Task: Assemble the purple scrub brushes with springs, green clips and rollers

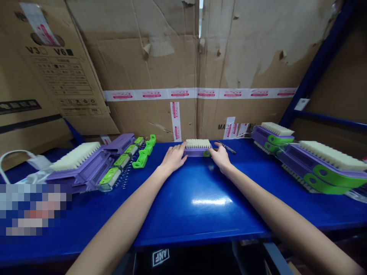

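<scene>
A purple brush (pixel 196 152) with cream bristles facing up rests on the blue table, close to the cardboard at the back. My left hand (pixel 173 158) grips its left end, thumb in front and fingers behind. At the other end, beside a green insert, my right hand (pixel 220 156) is closed on the brush with thumb and fingers. Just behind my right hand lies a slim dark tool (pixel 228 148), whose kind I cannot make out.
Purple brush parts (pixel 86 168), green-and-white pieces (pixel 123 160), springs (pixel 126 173) and bright green clips (pixel 145 152) lie at the left. Stacked purple-and-green brushes (pixel 323 164) stand at the right. Cardboard (pixel 149 68) walls the back of the blue table (pixel 197 221).
</scene>
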Demonstrator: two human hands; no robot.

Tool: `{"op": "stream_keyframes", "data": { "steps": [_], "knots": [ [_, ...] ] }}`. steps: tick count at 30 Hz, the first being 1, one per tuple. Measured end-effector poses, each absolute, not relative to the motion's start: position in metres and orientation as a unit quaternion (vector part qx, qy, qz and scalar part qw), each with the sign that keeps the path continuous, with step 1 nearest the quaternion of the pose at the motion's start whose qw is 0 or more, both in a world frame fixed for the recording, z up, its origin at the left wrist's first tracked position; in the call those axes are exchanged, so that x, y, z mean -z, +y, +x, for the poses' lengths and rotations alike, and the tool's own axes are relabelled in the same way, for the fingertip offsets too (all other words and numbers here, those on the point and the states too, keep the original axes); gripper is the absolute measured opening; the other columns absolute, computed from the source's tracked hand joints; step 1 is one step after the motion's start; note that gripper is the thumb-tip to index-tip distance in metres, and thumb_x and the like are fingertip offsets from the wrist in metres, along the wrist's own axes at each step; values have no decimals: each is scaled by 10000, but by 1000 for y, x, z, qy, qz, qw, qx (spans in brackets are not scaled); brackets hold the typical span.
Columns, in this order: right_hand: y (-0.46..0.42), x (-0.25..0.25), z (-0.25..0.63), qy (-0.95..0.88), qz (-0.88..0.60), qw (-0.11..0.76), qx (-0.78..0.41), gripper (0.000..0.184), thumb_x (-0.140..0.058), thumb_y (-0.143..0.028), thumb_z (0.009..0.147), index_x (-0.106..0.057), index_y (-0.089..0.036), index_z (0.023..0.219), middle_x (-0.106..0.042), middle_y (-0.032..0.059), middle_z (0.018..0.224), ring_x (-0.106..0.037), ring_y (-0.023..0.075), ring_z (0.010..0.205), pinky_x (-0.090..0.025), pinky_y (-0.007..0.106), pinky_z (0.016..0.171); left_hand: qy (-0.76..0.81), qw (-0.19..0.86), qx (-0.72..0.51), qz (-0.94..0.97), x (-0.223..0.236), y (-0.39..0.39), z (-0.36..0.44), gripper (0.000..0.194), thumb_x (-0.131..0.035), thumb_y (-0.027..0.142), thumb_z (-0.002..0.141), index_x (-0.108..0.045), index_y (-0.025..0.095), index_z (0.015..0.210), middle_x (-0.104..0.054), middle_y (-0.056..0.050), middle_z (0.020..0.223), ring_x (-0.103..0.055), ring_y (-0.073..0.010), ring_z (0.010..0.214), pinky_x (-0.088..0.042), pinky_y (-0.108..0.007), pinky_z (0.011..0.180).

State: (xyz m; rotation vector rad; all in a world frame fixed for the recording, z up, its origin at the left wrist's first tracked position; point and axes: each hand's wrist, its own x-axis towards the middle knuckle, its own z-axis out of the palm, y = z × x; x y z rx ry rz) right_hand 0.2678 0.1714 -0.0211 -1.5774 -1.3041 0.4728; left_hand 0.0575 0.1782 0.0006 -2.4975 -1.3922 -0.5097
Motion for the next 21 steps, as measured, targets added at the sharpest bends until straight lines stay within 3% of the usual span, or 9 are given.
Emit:
{"op": "stream_keyframes", "data": {
  "steps": [5,10,15,21],
  "knots": [
    [167,17,266,-541,-658,484,-199,618,-540,-309,750,-435,-129,1332,-646,150,1125,-590,285,1069,-434,453,959,-477,124,166,-854,0,177,58,576,-495,279,885,-311,83,1394,-563,-179,1276,-559,-279,1142,-418,-382,936],
    [164,21,266,-653,-606,455,-1,645,-510,-356,787,-394,-84,1361,-534,215,1254,-461,351,1194,-380,539,986,-476,129,162,-854,-1,177,58,570,-491,289,886,-313,93,1391,-562,-175,1276,-558,-274,1143,-419,-383,934],
    [155,13,261,-751,-521,395,89,609,-488,-342,827,-382,-103,1377,-463,182,1360,-392,310,1276,-349,496,1052,-479,140,156,-853,-6,174,58,562,-496,317,883,-335,100,1376,-579,-169,1253,-568,-275,1128,-420,-384,930],
    [154,15,261,-785,-506,349,80,554,-480,-315,834,-437,-83,1335,-473,177,1367,-376,290,1301,-326,466,1084,-488,152,173,-842,-28,163,60,461,-481,330,891,-420,129,1302,-614,-151,1199,-594,-256,1095,-440,-360,900]
  ]
}}
